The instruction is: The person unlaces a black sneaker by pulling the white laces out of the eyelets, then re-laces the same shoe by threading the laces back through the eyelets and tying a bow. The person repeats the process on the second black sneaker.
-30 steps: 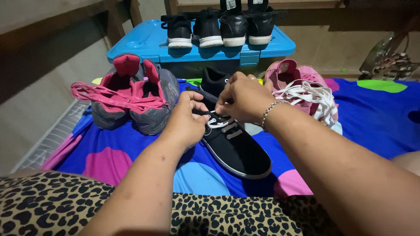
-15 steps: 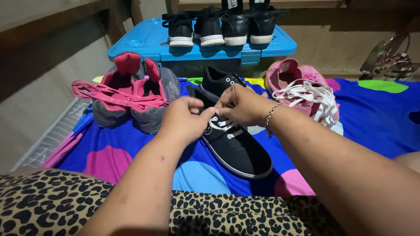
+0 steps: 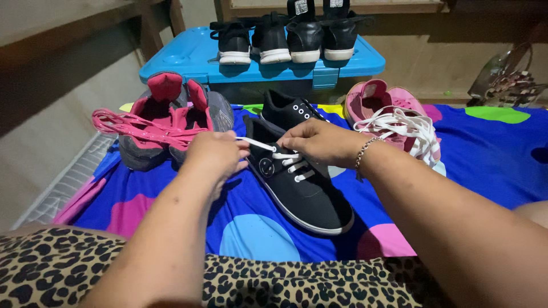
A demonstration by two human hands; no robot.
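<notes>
left hand (image 3: 214, 153) pinched shut on the white lace (image 3: 256, 144), drawn taut to the left | right hand (image 3: 317, 141) fingers closed on the lace at the eyelets; black sneaker (image 3: 299, 182) lies on the blue spotted sheet (image 3: 485, 154), toe toward the wearer | grey-pink pair (image 3: 171, 122) left; pink pair (image 3: 394, 111) right; dark shoes on the blue lid (image 3: 188, 54) behind

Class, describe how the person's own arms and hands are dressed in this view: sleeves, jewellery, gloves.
Both forearms are bare, with no sleeves and no gloves. The right hand has a thin silver-coloured chain bracelet at the wrist. The left hand wears no bracelet or watch that shows.
</notes>
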